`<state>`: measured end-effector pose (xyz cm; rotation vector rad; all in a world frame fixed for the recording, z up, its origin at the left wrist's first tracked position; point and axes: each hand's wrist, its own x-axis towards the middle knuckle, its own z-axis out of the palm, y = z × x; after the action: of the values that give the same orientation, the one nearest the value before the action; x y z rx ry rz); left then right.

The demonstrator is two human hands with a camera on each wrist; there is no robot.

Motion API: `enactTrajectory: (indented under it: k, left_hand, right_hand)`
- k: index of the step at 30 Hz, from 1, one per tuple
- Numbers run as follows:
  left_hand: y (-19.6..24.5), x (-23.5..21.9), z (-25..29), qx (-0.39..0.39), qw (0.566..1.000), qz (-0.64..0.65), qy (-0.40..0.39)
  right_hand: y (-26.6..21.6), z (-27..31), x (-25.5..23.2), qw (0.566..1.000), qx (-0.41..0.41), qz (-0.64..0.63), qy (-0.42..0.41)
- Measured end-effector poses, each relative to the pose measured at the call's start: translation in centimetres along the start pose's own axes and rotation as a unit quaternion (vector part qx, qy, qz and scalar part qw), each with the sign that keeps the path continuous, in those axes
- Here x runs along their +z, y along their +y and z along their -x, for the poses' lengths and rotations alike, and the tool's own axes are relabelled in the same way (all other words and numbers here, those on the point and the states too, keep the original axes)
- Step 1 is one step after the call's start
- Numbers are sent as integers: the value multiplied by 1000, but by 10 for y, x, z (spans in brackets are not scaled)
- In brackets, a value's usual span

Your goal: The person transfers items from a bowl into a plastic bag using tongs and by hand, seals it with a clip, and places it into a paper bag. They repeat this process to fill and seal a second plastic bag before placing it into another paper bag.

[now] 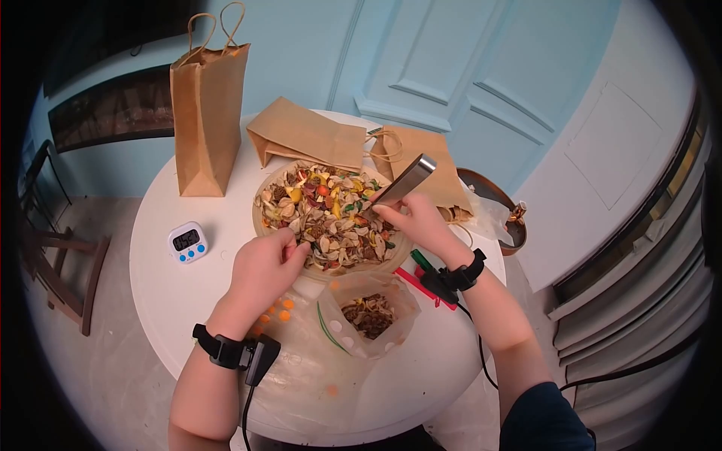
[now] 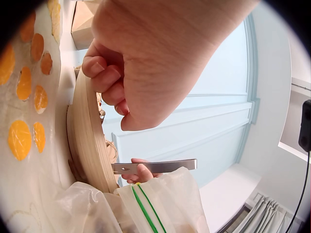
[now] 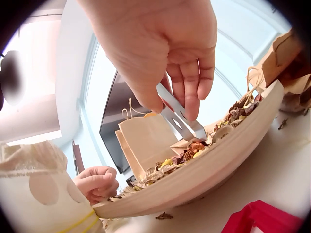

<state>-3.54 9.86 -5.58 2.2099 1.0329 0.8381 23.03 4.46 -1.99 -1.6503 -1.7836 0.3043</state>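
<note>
A wide shallow bowl (image 1: 398, 259), with a pale wood-like wall (image 2: 86, 124), is heaped with potpourri (image 1: 331, 218) of dried petals, cones and yellow and red pieces. My right hand (image 1: 417, 222) pinches steel tongs (image 1: 410, 179) between thumb and fingers. In the right wrist view the slotted tong tips (image 3: 187, 128) point down into the heap at the far side. My left hand (image 1: 267, 267) is curled in a fist at the bowl's near-left rim, and nothing shows between its fingers (image 2: 112, 92). Before the bowl stands an open zip bag (image 1: 402, 304) with brown dried bits inside.
One brown paper bag (image 1: 210, 113) stands upright at the back left; two more, one a folded paper bag (image 1: 312, 131), lie behind the bowl. A white timer (image 1: 186, 242) sits left. Orange round patches (image 1: 285, 316) show on a translucent sheet. A red object (image 1: 425, 288) lies right.
</note>
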Motion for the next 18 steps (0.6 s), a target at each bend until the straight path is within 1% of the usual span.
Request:
enactTrajectory:
  k: [2, 3, 5, 6, 8, 9, 11, 12, 15, 16, 18]
  left_hand:
    - [0, 0, 0, 1, 1000, 0, 1]
    - [0, 0, 0, 2, 1000, -1, 2]
    - [0, 0, 0, 4, 1000, -2, 3]
    - [1, 0, 0, 3, 1000, 0, 1]
    - [-1, 0, 0, 1, 1000, 0, 0]
    - [-2, 2, 0, 9, 1000, 5, 7]
    - [-4, 2, 0, 16, 1000, 9, 14]
    - [-3, 2, 0, 16, 1000, 9, 13]
    - [-1, 0, 1, 10, 1000, 3, 9]
    - [0, 0, 1, 6, 1000, -4, 6]
    - [0, 1, 1, 4, 1000, -3, 5]
  right_hand:
    - [-6, 2, -6, 999, 43, 27, 4]
    - [-3, 2, -7, 999, 44, 27, 5]
    - [6, 3, -8, 999, 31, -31, 16]
    - [1, 4, -10, 999, 31, -31, 16]
    - [-16, 11, -15, 986, 43, -158, 26]
    - [-24, 16, -18, 986, 42, -158, 25]
    - [-41, 28, -25, 971, 4, -238, 17]
    - [-53, 37, -29, 963, -1, -269, 7]
    - [-81, 60, -44, 972, 3, -231, -51]
    - [-88, 63, -48, 972, 4, -231, -51]
    - [-96, 68, -54, 975, 29, -176, -131]
